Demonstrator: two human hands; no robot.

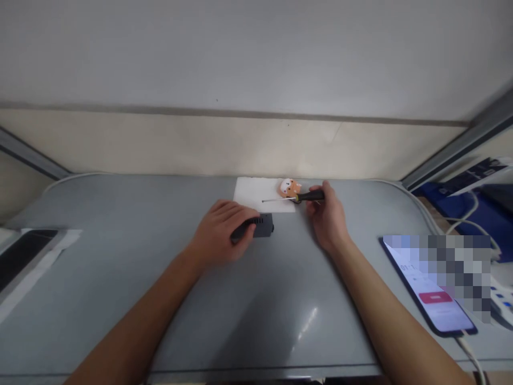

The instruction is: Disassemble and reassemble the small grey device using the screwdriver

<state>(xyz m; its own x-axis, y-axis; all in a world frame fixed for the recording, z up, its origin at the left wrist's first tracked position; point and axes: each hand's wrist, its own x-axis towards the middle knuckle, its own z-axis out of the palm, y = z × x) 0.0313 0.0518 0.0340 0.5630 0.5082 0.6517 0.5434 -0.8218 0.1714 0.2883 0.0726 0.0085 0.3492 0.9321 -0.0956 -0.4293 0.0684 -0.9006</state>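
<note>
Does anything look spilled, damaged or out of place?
No visible spill or damage. Mildly odd: the orange cartoon-animal piece at the far right corner of the white sheet, seemingly decorative, yet right behind the screwdriver in the right hand.

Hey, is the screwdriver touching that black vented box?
Apart: in the head view, a strip of white paper shows between the screwdriver and the black vented box.

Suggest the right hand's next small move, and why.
Probably bring the black-handled, metal-shafted screwdriver toward the dark grey, slotted rectangular box: the left hand grips that box; the right hand holds the screwdriver, tip apart from it.
</note>
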